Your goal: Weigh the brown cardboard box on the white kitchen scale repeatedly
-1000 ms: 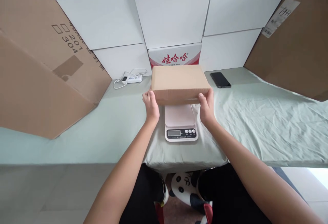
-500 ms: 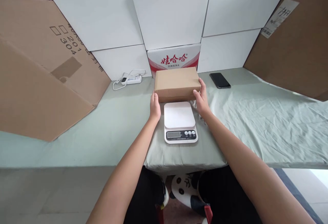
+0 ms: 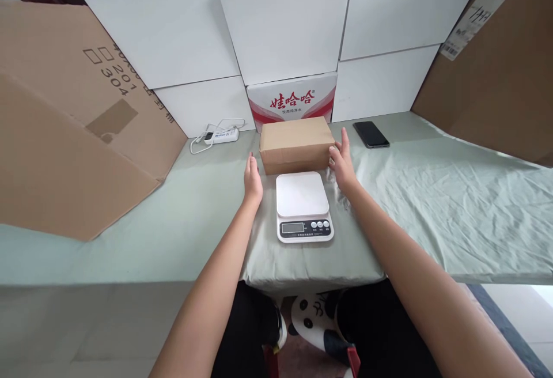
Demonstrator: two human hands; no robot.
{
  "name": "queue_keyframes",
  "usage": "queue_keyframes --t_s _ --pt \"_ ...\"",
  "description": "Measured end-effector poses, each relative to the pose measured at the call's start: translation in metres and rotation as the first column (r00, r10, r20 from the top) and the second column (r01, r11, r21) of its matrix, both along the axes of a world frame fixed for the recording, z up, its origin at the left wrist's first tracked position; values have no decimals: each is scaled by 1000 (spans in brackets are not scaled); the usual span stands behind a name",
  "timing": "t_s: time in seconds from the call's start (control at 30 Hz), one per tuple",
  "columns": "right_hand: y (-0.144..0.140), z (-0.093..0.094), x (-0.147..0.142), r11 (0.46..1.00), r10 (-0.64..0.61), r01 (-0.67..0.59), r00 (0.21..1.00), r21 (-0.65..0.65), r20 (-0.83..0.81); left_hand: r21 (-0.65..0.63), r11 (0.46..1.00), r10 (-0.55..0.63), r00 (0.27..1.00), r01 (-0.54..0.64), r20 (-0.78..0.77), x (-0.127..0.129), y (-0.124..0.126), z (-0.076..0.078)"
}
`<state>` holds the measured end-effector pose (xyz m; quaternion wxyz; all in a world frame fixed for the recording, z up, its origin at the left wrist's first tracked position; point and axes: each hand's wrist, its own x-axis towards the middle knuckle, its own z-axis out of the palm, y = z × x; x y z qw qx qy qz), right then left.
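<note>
A brown cardboard box (image 3: pixel 297 144) rests on the green cloth just behind a white kitchen scale (image 3: pixel 302 196), whose platform is bare and whose display looks blank. My left hand (image 3: pixel 253 181) stands on edge by the box's left side, fingers extended, with a small gap between them. On the opposite side, my right hand (image 3: pixel 342 162) is close to the box's right end, fingers spread; whether a fingertip still touches the cardboard I cannot tell. Neither hand grips anything.
A white-and-red printed carton (image 3: pixel 291 101) stands behind the box, beneath white panels (image 3: pixel 285 26). A power strip with cable (image 3: pixel 222 135) lies back left, a black phone (image 3: pixel 371 135) back right. Large cardboard sheets (image 3: pixel 78 118) flank the cloth-covered table (image 3: pixel 181 222).
Both hands have let go of the cardboard box and opened; the left has drawn away to the left. The box now sits slightly lower, down on the cloth. The scale has stayed put.
</note>
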<state>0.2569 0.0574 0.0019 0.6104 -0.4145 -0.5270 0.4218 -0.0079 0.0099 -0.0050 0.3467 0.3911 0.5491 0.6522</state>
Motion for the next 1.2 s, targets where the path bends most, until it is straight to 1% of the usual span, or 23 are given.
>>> queue_keyframes --t_s 0.1,0.13,0.23,0.37,0.43,0.57,0.67,0.73,0.93,1.2 --pt "-1 0 7 993 -22 17 999 -116 -43 -15 1000 23 1000 -22 19 -9 -1 3" --pt "-1 0 9 992 -21 15 999 -127 -48 -15 1000 21 999 -21 26 -10 -1 3" --pt "-2 -2 12 994 3 -7 999 -112 -32 -16 1000 13 999 -12 44 -10 -1 2" --pt "0 -6 12 994 78 -77 997 -78 4 -17 999 -32 998 33 61 -8 -1 -1" --pt "2 -8 13 991 116 -113 992 -69 45 -19 997 -77 994 79 81 -7 -1 -1" --pt "5 -11 15 979 202 -197 963 -46 179 -43 981 -183 975 190 129 -3 -2 2" --pt "5 -14 16 975 220 -222 944 -19 247 -29 965 -255 958 260 130 0 -3 4" --pt "5 -16 14 974 224 -227 942 -18 249 -15 959 -278 954 282 114 2 -3 4" --pt "5 -15 6 974 223 -224 955 -14 198 27 955 -296 954 295 56 1 -3 -1" --pt "2 -13 3 976 215 -218 959 -3 186 32 951 -309 950 308 50 -1 -2 -5"
